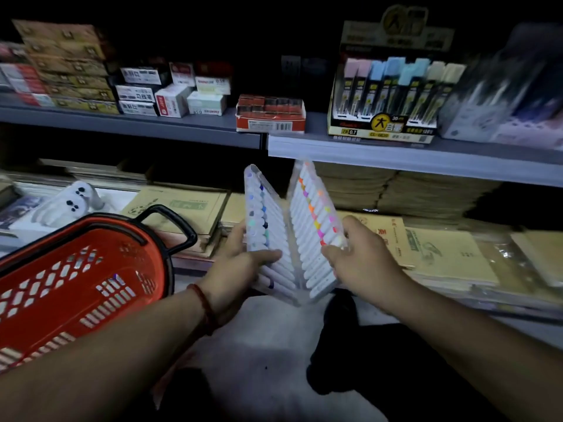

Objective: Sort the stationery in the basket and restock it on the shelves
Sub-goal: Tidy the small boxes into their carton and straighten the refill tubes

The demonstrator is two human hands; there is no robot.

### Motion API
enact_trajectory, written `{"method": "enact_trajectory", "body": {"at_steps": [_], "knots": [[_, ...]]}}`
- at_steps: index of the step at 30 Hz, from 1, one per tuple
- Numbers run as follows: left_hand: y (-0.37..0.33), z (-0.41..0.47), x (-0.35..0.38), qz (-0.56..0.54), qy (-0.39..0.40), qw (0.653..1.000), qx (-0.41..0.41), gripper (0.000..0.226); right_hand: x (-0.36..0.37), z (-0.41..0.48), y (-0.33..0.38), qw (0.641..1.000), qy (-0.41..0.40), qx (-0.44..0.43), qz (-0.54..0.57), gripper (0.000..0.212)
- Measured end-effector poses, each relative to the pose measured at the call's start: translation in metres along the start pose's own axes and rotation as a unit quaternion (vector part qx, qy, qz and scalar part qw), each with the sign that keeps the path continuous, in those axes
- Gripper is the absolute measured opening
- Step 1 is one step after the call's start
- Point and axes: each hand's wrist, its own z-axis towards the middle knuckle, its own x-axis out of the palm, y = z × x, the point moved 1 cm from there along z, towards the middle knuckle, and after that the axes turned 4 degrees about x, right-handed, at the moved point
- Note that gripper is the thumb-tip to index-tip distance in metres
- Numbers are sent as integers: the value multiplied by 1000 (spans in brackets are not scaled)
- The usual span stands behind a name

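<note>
I hold two clear cases of white-barrelled marker pens upright in front of the lower shelf. My left hand [240,263] grips the left marker case [265,223], whose caps are blue, green and purple. My right hand [359,254] grips the right marker case [313,226], whose caps are orange, pink and yellow. The two cases meet at their lower inner edges and lean apart like an open book. The red basket [76,284] with a black handle stands at the lower left, tilted; I see nothing inside it.
The upper grey shelf [396,153] carries small boxes, a red eraser box [271,115] and a pencil-lead display [387,99]. Brown notebook stacks [444,254] fill the lower shelf. A white plush toy [73,202] lies left. The floor below is pale.
</note>
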Motion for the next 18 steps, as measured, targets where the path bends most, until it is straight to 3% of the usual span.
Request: {"method": "enact_trajectory", "body": {"at_steps": [5,7,10,14,18], "knots": [[-9,-23,13,12,75,997,14,63,17,-23,14,996,12,-84,21,12],[-9,-19,8,-13,49,999,-17,56,24,-24,16,996,17,-78,44,10],[2,3,-9,-43,-49,995,-80,49,32,-22,24,993,18,-35,107,8],[12,28,-33,-149,-42,986,-67,66,41,-21,40,979,65,-30,189,14],[3,36,-46,-158,-80,983,-47,88,45,-24,53,960,106,-61,251,13]]}}
